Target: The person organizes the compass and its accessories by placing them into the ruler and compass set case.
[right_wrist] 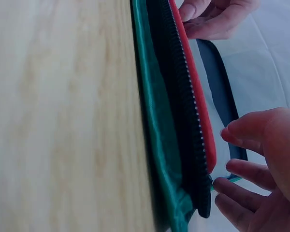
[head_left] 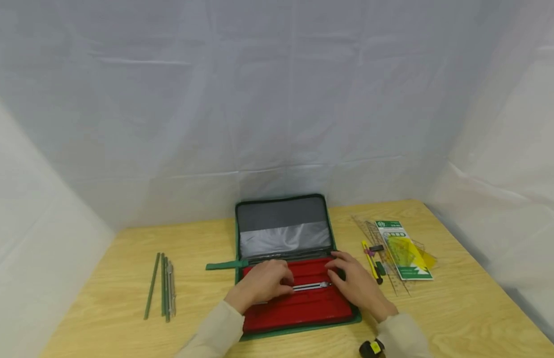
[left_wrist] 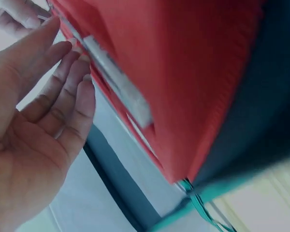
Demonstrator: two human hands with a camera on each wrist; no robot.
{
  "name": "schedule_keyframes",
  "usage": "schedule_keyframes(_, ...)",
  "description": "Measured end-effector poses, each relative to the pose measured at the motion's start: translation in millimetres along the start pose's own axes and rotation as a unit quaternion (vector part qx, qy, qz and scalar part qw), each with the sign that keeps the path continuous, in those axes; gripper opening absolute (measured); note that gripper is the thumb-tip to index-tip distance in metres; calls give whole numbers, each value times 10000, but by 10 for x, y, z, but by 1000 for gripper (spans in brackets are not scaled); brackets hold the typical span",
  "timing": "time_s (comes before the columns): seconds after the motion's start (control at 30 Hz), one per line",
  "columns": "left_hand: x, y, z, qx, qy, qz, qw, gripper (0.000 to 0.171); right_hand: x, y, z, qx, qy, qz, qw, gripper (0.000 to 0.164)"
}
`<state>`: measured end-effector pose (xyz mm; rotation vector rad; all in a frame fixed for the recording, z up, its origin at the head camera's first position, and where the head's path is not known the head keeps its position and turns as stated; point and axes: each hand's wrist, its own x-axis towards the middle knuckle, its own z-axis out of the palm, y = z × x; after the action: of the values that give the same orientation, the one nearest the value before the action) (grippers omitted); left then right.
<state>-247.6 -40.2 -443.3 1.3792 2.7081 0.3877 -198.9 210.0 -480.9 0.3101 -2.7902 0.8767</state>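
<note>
A zip case with a green edge lies unfolded on the table, a red insert in its near half. A slim silver drawing compass lies along the middle of the insert. My left hand is over the insert's left part, fingertips at the compass's left end. In the left wrist view its fingers are loosely bent beside a silver piece in a slot. My right hand spreads its fingers over the insert's right edge, thumb near the compass's knobbed end, holding nothing visible.
Green pencils and slim metal pieces lie at left. On the right are a green-and-white packet, yellow and clear set squares and rulers, a yellow cutter and small dark pieces. The case lid stands against the white backdrop.
</note>
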Motion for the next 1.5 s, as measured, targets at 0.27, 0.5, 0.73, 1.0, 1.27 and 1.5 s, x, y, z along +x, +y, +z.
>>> schedule_keyframes(0.27, -268, -128, -67, 24, 406, -182, 9990, 9, -91, -94, -49, -269, -241, -380, 9986, 18)
schedule_keyframes(0.5, -480, -52, -19, 384, 383, -161, 9984, 22, -191, -155, -63, -722, -690, -1353, 9858, 28)
schedule_keyframes(0.73, -557, 67, 74, 1492, 347, -17, 9882, 33, -283, -175, -77, -877, -995, -1267, 9830, 36)
schedule_keyframes(1.0, -581, 114, 102, 2134, 481, 95, 9757, 30, -339, -214, -3, -1136, -842, -1276, 9817, 38)
schedule_keyframes(1.27, -574, 174, 144, 2197, 428, 145, 9745, 29, -374, -187, 27, -1182, -835, -1262, 9814, 39)
schedule_keyframes(1.5, -576, 210, 138, 2082, 313, -145, 9775, 31, -377, -225, 6, -1217, -997, -1331, 9785, 41)
